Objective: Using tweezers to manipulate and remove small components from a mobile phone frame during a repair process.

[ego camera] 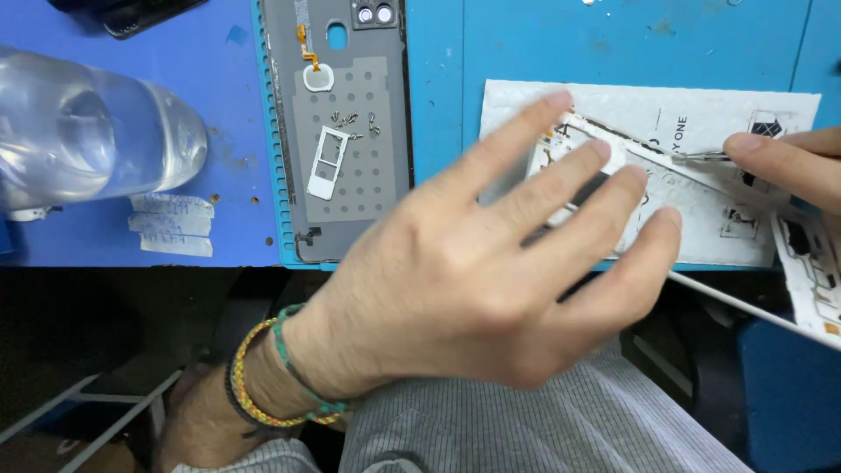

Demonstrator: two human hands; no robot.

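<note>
The left hand (491, 263) lies spread, palm down, fingers open and gripping nothing; its fingertips (604, 153) press on a white phone frame (692, 197) that rests on a white pad (613, 101) at about 3 o'clock from the middle of the view. The right hand (788, 162), at 2 o'clock, pinches a thin metal tool (701, 157), probably tweezers, whose tip meets the frame's upper edge. How much of the frame the left hand covers cannot be told.

At 11 o'clock a grey back cover (346, 131) lies inside-up on a teal mat (438, 88), with a white tray (324, 162) and several loose screws (346, 118) on it. At 9 o'clock a clear bottle (88, 136) lies on its side, paper labels (171, 223) below it.

The risks, as I judge them: the frame hangs partly over the mat's near edge, so a slackened left hand could let it tip or slide toward the lap. A hard push from the tool could slip and scratch the board. The screws lie unfenced; a brushing wrist could scatter them.
</note>
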